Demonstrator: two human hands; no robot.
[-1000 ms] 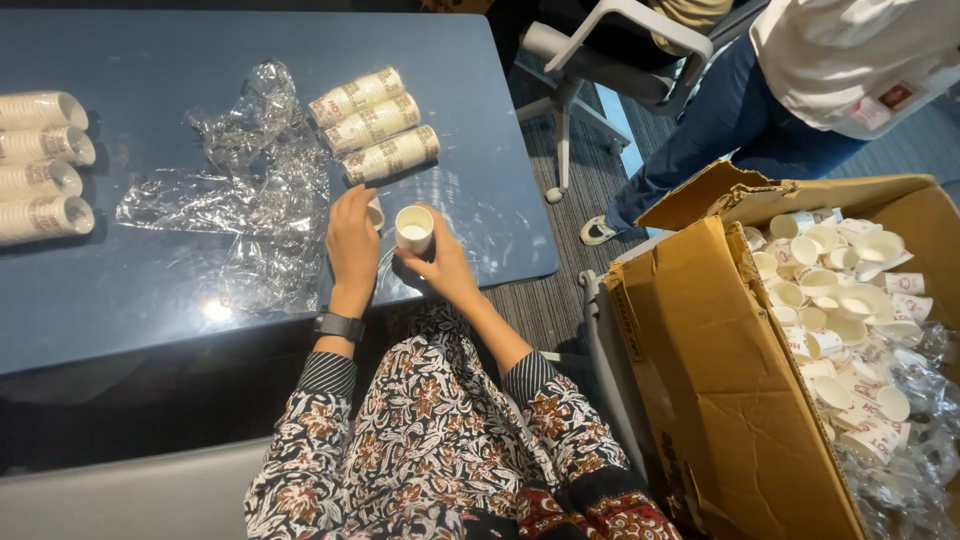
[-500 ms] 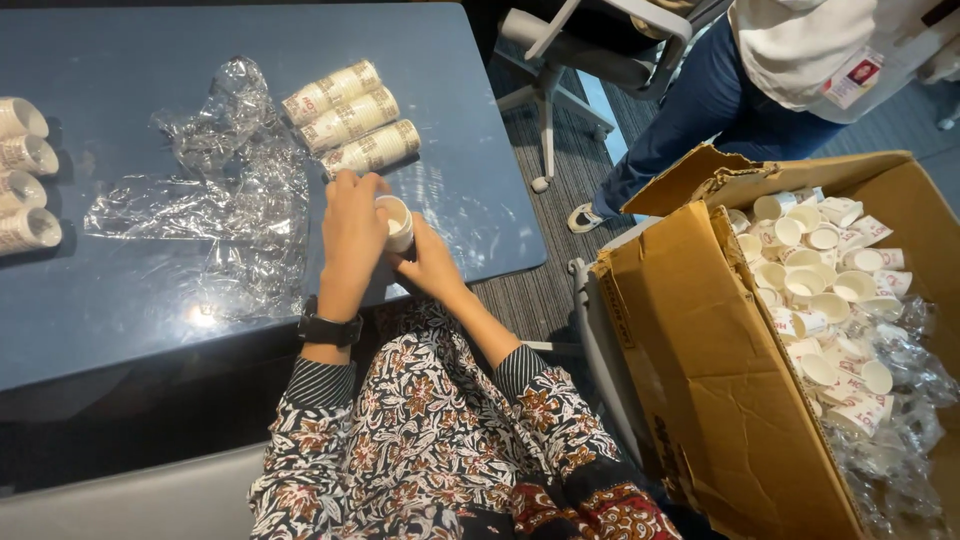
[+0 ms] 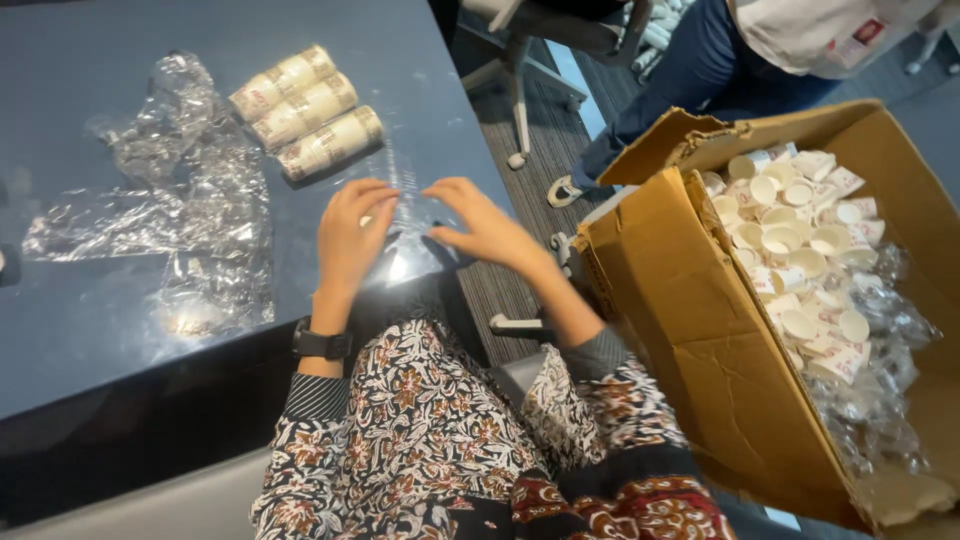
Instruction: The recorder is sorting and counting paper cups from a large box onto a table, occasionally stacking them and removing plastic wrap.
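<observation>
At centre frame: I look down on my two bare hands raised over the near right part of a dark blue worktop, patterned sleeves below them.
Left hand: my left hand hovers palm down, a black watch on the wrist; its fingers are loosely curled and a little apart, pinching nothing that I can see.
Right hand: my right hand is just beside it, apart from it, fingers spread and empty as far as I can tell.
Nearest things: three sleeves of stacked paper cups lie side by side on the worktop, up and to the left of both hands.
Direction and axis: each sleeve's long axis runs from lower left to upper right of the frame; I cannot tell which end holds the cup mouths. The lowest sleeve is nearest my left hand, close to its fingertips but not touching.
Under the hands: a clear plastic film lies flat there; whether the fingers touch it I cannot tell.
Left of frame: crumpled clear wrapping is spread on the worktop.
Right of frame: an open cardboard box holds loose white paper cups and more clear plastic.
Upper right: another person's legs stand by an office chair.
</observation>
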